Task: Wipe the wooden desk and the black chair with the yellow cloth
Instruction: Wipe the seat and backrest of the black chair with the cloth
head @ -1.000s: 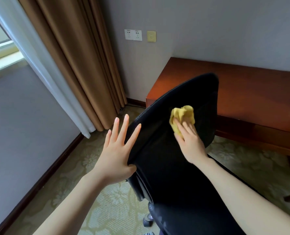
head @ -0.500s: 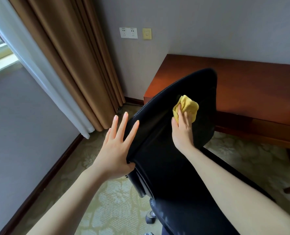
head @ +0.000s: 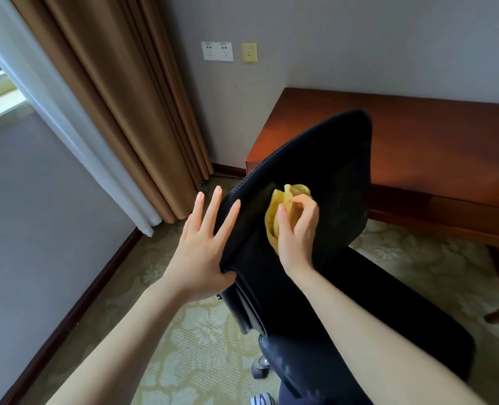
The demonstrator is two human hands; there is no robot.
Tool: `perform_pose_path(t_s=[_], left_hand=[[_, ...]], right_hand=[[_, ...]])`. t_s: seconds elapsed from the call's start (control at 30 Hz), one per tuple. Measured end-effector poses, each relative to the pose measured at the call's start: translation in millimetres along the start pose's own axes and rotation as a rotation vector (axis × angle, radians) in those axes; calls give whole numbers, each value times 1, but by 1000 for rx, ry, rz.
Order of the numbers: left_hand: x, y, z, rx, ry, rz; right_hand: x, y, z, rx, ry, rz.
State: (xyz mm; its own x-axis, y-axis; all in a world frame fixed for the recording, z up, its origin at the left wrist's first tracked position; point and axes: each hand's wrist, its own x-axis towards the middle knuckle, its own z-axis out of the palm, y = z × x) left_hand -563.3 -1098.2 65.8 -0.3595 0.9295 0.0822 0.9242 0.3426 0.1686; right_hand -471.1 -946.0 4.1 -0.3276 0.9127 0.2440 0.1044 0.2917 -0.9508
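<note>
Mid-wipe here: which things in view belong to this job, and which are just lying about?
Job: yellow cloth, gripped by the right hand; black chair, left hand resting on its backrest edge; wooden desk.
Just there: brown curtain; wall sockets; patterned carpet.

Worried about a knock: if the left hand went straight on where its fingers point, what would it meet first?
The left hand rests along the black chair; past its edge the way looks free up to the wall, though depth is unclear.

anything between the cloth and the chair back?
Nothing visible. The right hand grips the cloth directly against the chair back; the left hand braces its edge, clear of the cloth.
</note>
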Motion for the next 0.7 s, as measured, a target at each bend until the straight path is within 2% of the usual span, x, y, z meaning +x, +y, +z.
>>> perform_pose_path(t_s=[0.1,0.27,0.4,0.57,0.7], left_hand=[[0,0,0,-13,-1,-4],[1,-1,2,-36,17,-6],[1,-3,3,-38,31,3],[2,-5,6,-33,53,21],[2,-5,6,4,55,19]], right_hand=[[11,-3,21,-43,183,57],[15,-1,43,-245,133,148],[-3,-1,48,-319,101,-14],[-53,18,43,-278,-101,-287],[-43,31,31,-327,-199,-413]])
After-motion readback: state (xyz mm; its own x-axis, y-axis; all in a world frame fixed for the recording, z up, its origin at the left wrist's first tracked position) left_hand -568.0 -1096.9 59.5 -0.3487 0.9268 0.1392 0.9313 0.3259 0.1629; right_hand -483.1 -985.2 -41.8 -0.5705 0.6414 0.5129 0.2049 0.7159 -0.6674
